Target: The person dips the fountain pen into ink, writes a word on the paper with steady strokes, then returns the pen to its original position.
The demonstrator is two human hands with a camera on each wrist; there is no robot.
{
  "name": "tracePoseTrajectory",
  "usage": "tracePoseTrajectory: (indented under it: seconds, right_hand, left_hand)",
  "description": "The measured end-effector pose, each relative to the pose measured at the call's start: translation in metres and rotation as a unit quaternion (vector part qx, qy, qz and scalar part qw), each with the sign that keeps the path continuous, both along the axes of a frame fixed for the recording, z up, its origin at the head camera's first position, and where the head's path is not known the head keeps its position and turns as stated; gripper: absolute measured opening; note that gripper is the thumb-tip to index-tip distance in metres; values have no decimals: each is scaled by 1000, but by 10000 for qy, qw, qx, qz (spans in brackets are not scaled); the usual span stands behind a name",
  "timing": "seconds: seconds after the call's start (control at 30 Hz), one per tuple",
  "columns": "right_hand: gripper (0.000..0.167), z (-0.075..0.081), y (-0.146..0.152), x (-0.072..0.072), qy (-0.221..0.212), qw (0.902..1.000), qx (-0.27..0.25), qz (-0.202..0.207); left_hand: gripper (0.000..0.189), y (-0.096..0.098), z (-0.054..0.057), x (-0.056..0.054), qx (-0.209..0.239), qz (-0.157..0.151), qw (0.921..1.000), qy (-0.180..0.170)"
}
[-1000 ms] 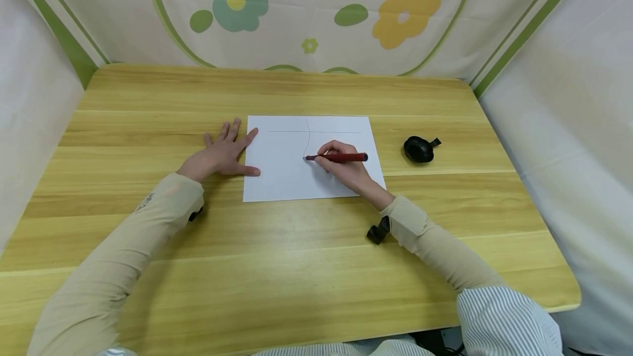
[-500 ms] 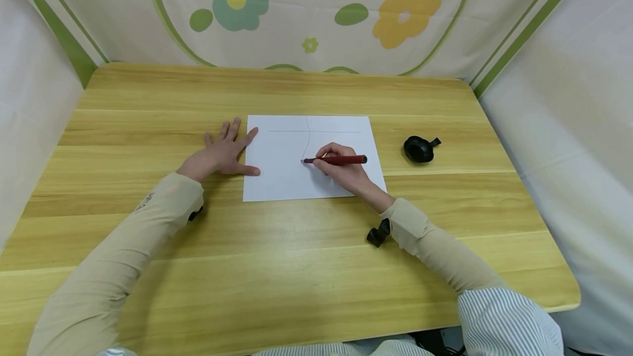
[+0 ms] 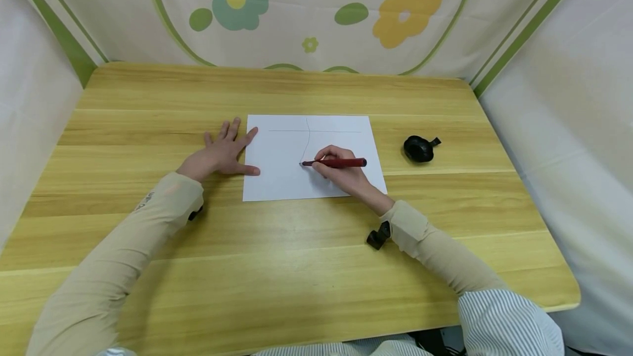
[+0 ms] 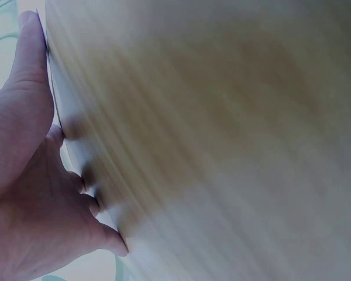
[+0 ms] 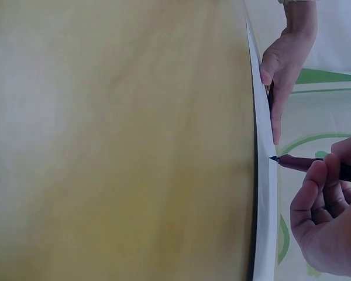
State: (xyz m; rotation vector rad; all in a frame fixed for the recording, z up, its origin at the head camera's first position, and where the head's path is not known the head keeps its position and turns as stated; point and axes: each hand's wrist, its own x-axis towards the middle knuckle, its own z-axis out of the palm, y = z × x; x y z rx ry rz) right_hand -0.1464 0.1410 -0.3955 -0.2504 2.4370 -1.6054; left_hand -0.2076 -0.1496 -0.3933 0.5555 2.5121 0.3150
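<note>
A: What carries everything?

B: A broad, yellow-brown wood-grain table (image 3: 296, 273), with a white rectangular paper sheet (image 3: 277, 183) lying flat around its middle.

A: Could the sheet slip?

B: I think so. The bare left hand (image 3: 222, 155), at the sheet's nine o'clock, spreads its fingers wide, but only thumb and index finger reach over the edge. If they ease off, any drag could turn the sheet.

A: And the bare right hand (image 3: 346, 176)?

B: Over the sheet's four o'clock, fingers curled, pinching a slim dark-red pen with a black end (image 3: 346, 163). Its tip sits just off centre, towards eight o'clock; a jolted wrist could kink the stroke.

A: That rounded, shiny black object (image 3: 418, 150) at three o'clock?

B: Well apart; a risk only if the hand swings wide.

A: The marks?

B: A thin, nearly straight line (image 3: 289, 131) crosses below twelve; a thin, wavering line (image 3: 308, 142) runs from twelve to the tip. A sliding palm might smudge wet ink.
</note>
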Motion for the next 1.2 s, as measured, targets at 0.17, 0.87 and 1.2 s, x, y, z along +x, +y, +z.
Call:
tracePoseTrajectory:
  seconds: [0.17, 0.87, 1.2]
  right_hand:
    - [10, -1, 1, 2, 1, 10000, -3, 6]
    - [12, 5, -2, 9, -142, 9998, -79, 75]
    - [11, 2, -3, 10, -27, 9997, -30, 224]
  left_hand:
    - [107, 0, -1, -1, 9, -13, 10000, -3]
    - [106, 1, 3, -1, 20, -4, 10000, -15]
    - [107, 0, 1, 0, 29, -6, 10000, -34]
